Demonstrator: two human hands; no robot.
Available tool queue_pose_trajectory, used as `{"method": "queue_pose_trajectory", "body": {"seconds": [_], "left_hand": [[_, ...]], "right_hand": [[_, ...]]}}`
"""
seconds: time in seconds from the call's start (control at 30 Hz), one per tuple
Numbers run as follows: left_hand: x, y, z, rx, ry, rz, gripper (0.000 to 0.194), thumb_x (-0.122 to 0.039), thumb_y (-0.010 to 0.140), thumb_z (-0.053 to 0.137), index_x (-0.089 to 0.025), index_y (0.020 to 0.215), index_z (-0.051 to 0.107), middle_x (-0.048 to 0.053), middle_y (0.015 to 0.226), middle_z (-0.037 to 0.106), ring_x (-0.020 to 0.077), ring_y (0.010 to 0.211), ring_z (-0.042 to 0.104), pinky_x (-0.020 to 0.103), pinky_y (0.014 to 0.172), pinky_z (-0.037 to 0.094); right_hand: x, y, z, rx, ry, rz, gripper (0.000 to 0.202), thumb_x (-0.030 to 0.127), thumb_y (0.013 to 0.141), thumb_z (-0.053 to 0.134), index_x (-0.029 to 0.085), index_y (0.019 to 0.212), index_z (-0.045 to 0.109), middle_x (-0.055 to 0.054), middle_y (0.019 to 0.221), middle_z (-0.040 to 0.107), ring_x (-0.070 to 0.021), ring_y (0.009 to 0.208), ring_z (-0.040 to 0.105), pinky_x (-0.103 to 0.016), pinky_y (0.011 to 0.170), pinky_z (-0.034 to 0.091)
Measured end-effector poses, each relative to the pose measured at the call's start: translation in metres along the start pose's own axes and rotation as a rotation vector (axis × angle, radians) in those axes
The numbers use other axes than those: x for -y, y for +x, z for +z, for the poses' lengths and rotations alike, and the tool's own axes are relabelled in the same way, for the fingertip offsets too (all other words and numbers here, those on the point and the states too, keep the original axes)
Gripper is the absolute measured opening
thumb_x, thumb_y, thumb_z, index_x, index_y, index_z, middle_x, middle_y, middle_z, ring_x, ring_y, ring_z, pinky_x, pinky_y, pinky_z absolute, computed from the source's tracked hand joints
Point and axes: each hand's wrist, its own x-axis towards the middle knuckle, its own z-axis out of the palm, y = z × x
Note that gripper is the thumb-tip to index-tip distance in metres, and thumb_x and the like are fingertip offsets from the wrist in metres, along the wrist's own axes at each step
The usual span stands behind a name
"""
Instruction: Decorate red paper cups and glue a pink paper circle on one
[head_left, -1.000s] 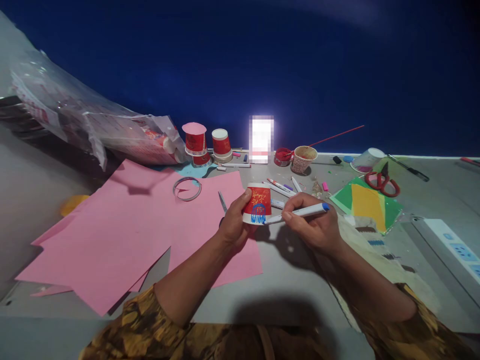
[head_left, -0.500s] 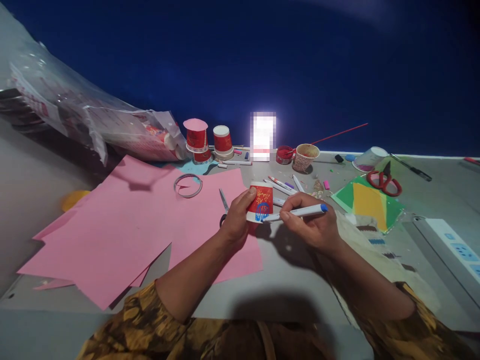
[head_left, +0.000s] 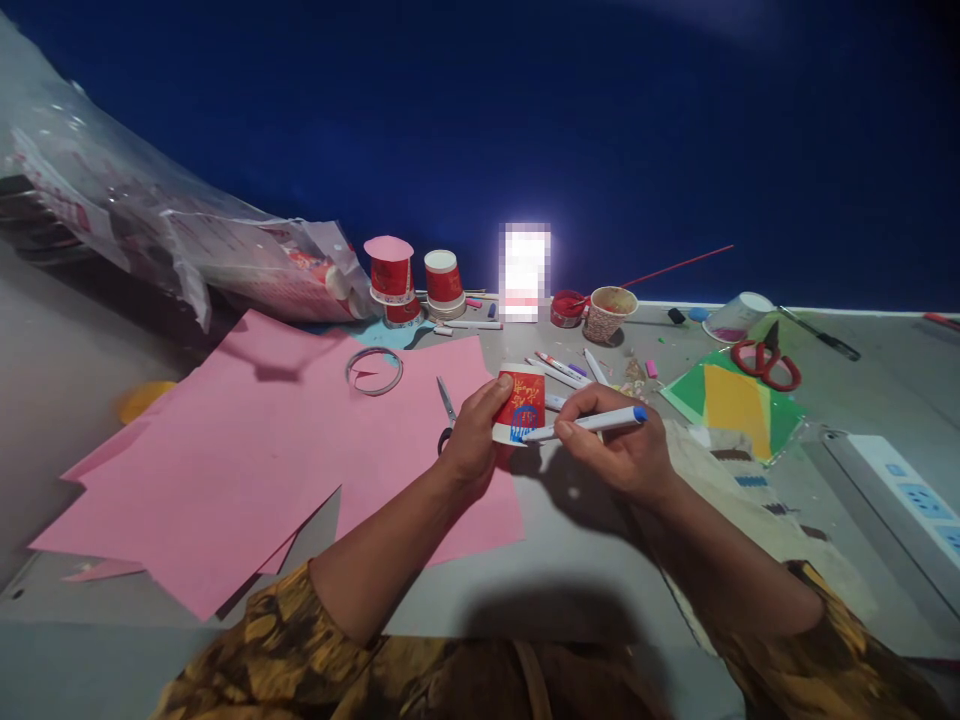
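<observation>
My left hand (head_left: 476,430) is closed round a red paper cup (head_left: 525,392) with gold characters and a white rim, held upside down over the table. Blue strokes forming an arch with lines below it mark the cup's side near the rim. In my right hand (head_left: 619,445) is a white marker (head_left: 592,422) with a blue end, gripped like a pen. Its tip is at the blue drawing, by the cup's white rim. Scissors (head_left: 446,402) with dark handles lie just left of my left hand, partly hidden by it. Several markers (head_left: 559,373) lie behind the cup.
Pink paper sheets (head_left: 247,440) cover the left, with a tape ring (head_left: 374,371) on top. Red cups (head_left: 444,285), a paint pot (head_left: 567,309) and a patterned cup (head_left: 610,315) line the back. Right are red-handled scissors (head_left: 766,360), coloured sheets (head_left: 739,405) and a power strip (head_left: 911,495).
The marker and my right hand have shifted slightly left along the cup's rim. The blue strokes near the rim look a little denser. My left hand holds the cup nearly still.
</observation>
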Motion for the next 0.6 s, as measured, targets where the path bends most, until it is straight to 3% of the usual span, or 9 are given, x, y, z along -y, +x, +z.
{"method": "queue_pose_trajectory", "body": {"seconds": [0.23,0.4,0.6], "left_hand": [[-0.004,0.000,0.003,-0.005,-0.123,-0.081,0.044,-0.053,0.084,0.079,-0.014,0.104,0.072,0.008,0.086,0.075,0.0204,0.073,0.071,0.031,0.068,0.057],[-0.009,0.001,0.001,-0.037,-0.258,-0.189,0.041,-0.050,0.089,0.077,-0.016,0.112,0.071,0.007,0.093,0.077,0.0186,0.075,0.073,0.029,0.070,0.059],[-0.013,-0.003,0.003,0.039,-0.316,-0.190,0.042,-0.048,0.098,0.065,-0.011,0.117,0.069,0.011,0.096,0.077,0.0214,0.078,0.074,0.036,0.074,0.064]], "right_hand": [[-0.006,0.000,-0.005,-0.261,0.152,0.104,0.012,0.030,0.091,0.071,0.021,0.084,0.070,0.002,0.063,0.066,-0.0123,0.050,0.057,-0.025,0.048,0.045],[-0.015,-0.001,0.001,-0.268,0.265,0.149,0.019,0.038,0.097,0.070,0.020,0.100,0.075,-0.002,0.073,0.074,-0.0115,0.049,0.058,-0.024,0.046,0.048],[-0.021,0.001,0.008,-0.337,0.363,0.141,0.023,0.042,0.099,0.069,0.022,0.107,0.077,-0.002,0.079,0.075,-0.0099,0.050,0.058,-0.023,0.046,0.050]]}}
